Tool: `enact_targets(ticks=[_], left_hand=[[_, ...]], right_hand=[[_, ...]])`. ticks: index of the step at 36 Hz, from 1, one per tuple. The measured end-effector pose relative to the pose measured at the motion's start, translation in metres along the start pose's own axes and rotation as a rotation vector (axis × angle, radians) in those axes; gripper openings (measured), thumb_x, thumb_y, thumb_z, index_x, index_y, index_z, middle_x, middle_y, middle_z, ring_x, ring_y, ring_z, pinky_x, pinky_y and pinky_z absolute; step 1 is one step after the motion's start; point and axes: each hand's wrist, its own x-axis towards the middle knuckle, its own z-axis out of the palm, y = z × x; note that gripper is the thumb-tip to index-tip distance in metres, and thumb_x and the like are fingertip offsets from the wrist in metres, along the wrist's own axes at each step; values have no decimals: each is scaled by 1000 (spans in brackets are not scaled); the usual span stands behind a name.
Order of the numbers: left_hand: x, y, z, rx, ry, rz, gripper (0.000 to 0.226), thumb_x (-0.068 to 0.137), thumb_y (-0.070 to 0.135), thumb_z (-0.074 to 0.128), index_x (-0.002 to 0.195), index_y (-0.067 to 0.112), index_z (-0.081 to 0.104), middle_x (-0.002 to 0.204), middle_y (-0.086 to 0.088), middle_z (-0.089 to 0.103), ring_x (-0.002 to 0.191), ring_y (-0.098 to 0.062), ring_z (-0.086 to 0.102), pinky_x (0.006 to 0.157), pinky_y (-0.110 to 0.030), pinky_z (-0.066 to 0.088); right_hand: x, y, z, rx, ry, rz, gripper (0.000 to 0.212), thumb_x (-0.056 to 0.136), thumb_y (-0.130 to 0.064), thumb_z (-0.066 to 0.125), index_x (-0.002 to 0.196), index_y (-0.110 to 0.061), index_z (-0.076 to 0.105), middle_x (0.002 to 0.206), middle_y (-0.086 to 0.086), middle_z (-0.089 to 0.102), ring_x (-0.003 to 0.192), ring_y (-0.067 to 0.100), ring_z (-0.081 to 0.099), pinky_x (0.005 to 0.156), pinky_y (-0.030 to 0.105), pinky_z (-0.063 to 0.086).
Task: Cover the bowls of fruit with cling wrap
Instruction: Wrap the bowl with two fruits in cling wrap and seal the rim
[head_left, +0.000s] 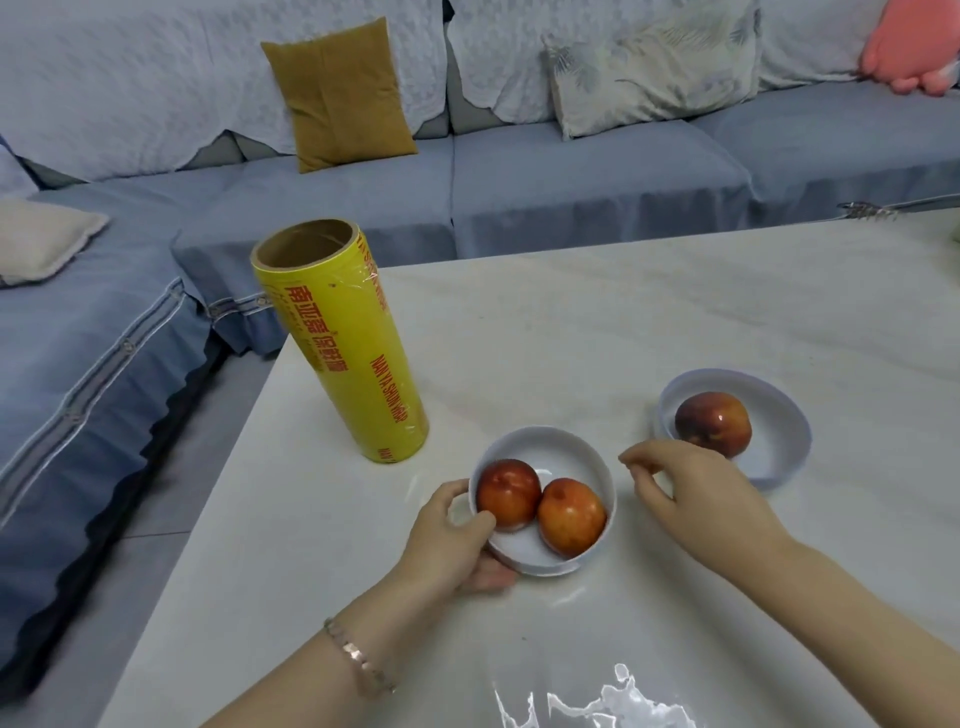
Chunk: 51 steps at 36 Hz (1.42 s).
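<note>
Gripping round white bowl (569, 453) of two red-orange fruits (571, 517) in left hand (452, 540), thumb over rim; right hand (691, 493) loosely curled, empty. Upright yellow cling-wrap roll (348, 353) lettered "NAN YA".

- Counter (649, 312): pale, polished stone look, glossy.
- Bowls (550, 564): smooth white plastic, it seems.
- Cling wrap roll (340, 348): shiny yellow film, brown cardboard core.
- Fruit (570, 515): glossy skin.
- Sofa (571, 192): matt blue cloth.
</note>
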Motion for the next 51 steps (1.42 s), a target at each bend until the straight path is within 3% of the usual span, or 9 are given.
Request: enact_targets(ticks=[8, 13, 16, 27, 35, 39, 45, 48, 51], left_hand=[[-14, -13, -17, 186, -128, 21, 28, 92, 20, 53, 119, 25, 43, 90, -17, 71, 72, -29, 71, 62, -36, 57], [33, 19, -67, 231, 322, 312, 100, 64, 43, 82, 140, 19, 21, 137, -3, 45, 122, -20, 49, 104, -41, 40], [49, 57, -97, 150, 522, 407, 117, 67, 30, 83, 149, 13, 1, 157, -7, 14, 142, -23, 20, 114, -41, 23], [58, 86, -98, 73, 478, 598, 92, 54, 19, 91, 129, 17, 39, 125, -2, 58, 111, -22, 58, 92, -45, 50], [-8, 109, -88, 8, 246, 570, 95, 42, 46, 89, 125, 22, 49, 113, -1, 66, 97, -20, 66, 78, -41, 57], [-47, 116, -76, 3, 103, 450, 89, 43, 56, 75, 124, 27, 50, 108, 2, 69, 92, -18, 69, 72, -35, 58], [-58, 105, -58, 55, -90, 269, 79, 57, 61, 60, 127, 32, 41, 109, 6, 65, 90, -13, 67, 65, -24, 55], [-56, 89, -48, 3, -197, 232, 71, 66, 61, 69, 128, 43, 40, 111, 4, 68, 97, -20, 68, 86, -41, 55], [-53, 72, -35, -180, -282, 226, 58, 69, 43, 74, 120, 45, 47, 106, 0, 71, 93, -28, 70, 76, -44, 57]], right_hand=[[4, -18, 2, -5, -72, 30, 27, 91, -22, 49, 113, -20, 63, 111, -5, 67, 102, 14, 61, 86, 27, 46], [5, -26, 4, -51, -130, -8, 26, 92, -27, 44, 111, -26, 62, 111, -9, 67, 101, 11, 60, 83, 25, 48], [2, -34, 5, -83, -146, -37, 29, 92, -27, 41, 114, -26, 60, 115, -8, 65, 105, 12, 59, 87, 26, 47], [-4, -57, -6, -29, -87, -71, 32, 93, -26, 40, 119, -27, 58, 121, -10, 61, 113, 9, 53, 92, 22, 41], [16, -107, -15, 565, -87, -74, 24, 85, -36, 59, 109, -34, 55, 102, -12, 63, 92, 0, 59, 79, 9, 45], [18, -138, -23, 1004, -272, -31, 71, 61, -61, 55, 126, -38, 40, 109, -8, 62, 90, 2, 66, 74, 15, 52], [5, -132, -15, 1030, -255, 113, 89, 50, -75, 65, 129, -42, 40, 110, -7, 66, 90, 10, 69, 79, 33, 57], [-4, -118, -11, 1257, -267, 229, 69, 60, -54, 68, 122, -29, 50, 98, 3, 74, 84, 20, 72, 76, 37, 58], [-11, -111, -8, 1415, -283, 322, 59, 63, -43, 66, 117, -20, 55, 99, 8, 73, 86, 25, 71, 72, 37, 58]])
